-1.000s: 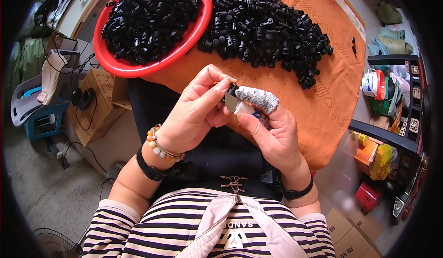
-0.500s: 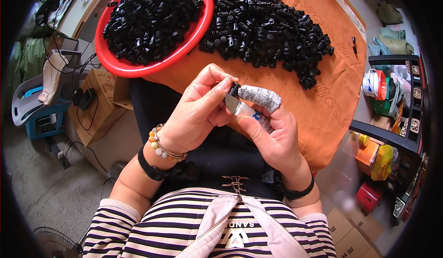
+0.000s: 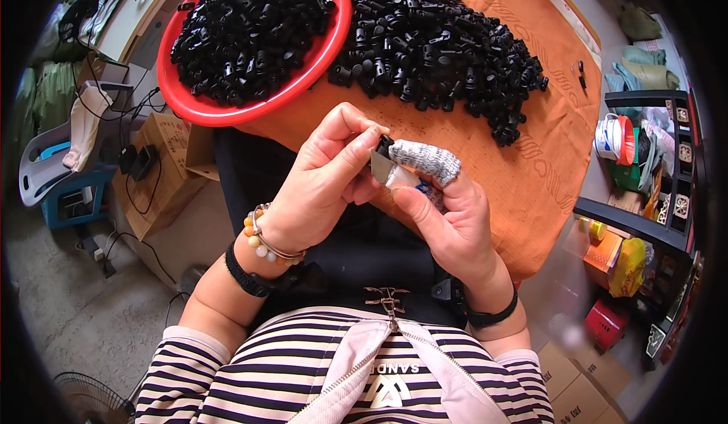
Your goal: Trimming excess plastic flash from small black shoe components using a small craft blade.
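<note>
Both hands meet above my lap at the table's near edge. My left hand (image 3: 334, 158) pinches a small black plastic piece (image 3: 385, 146) between thumb and fingertips. My right hand (image 3: 455, 215) is closed around a flat metal blade (image 3: 381, 168) with a white wrapped grip (image 3: 403, 180). The blade's flat end lies right against the underside of the black piece. A grey knitted finger cover (image 3: 426, 158) sits on my right index finger, which presses toward the piece from the far side. My left fingers partly hide the piece, so its exact shape cannot be made out.
A red basin (image 3: 205, 113) heaped with black plastic pieces stands at the far left. Beside it a loose pile of like pieces (image 3: 447, 52) lies on the orange tablecloth (image 3: 531, 212). A cardboard box (image 3: 155, 166) is at left, a black shelf rack (image 3: 637, 227) at right.
Very little differs. The right thumb and covered index finger have shifted slightly, and the blade is tilted a little differently against the black piece.
</note>
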